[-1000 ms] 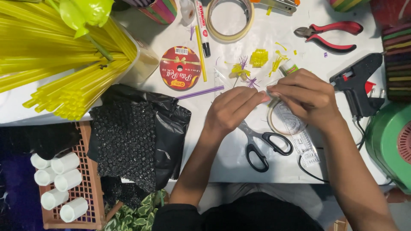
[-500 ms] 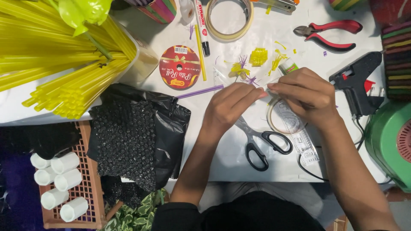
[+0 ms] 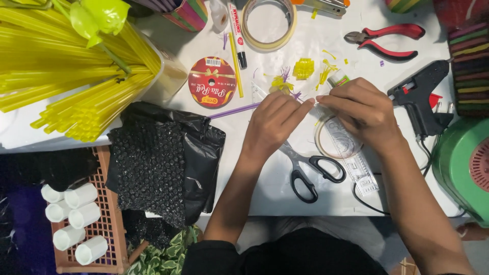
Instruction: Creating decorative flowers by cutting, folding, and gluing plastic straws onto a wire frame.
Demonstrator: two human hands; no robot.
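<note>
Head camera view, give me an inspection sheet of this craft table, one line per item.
Surface: white table, littered with yellow scraps.
Job's things: fingertips of left hand and right hand meet over something too small to tell; clear tape roll and clear ruler under the right hand.
Clutter: black scissors, red pliers, black glue gun, red ribbon spool, masking tape roll, yellow straws.
Grippers: bare hands, fingers pinched together.
Cables: black cord near the table edge.
Surroundings: basket with white tubes, green appliance.
</note>
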